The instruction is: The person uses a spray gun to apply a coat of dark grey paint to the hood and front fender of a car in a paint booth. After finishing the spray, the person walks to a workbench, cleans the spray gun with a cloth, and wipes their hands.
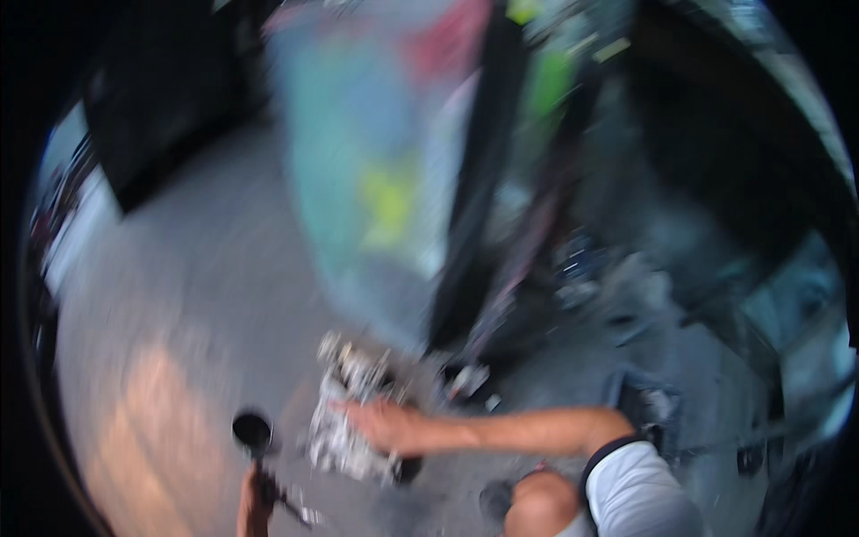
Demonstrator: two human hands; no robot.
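Low in the blurred frame, the right hand (386, 424) lay flat, fingers together, on a crumpled silvery bundle (344, 416); the left hand (253, 501) clamped a black round-headed tool (253, 434) at lower left

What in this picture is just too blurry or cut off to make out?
- Head view, silvery metal block: motion blur smears it, so its kind and parts are unreadable.
- Right hand: it lies on the block; blur hides the fingers, so its grip is unclear.
- Left hand: cut by the lower edge; it meets a dark tool, whose kind is unclear.
- Coloured shapes behind: smeared beyond telling.
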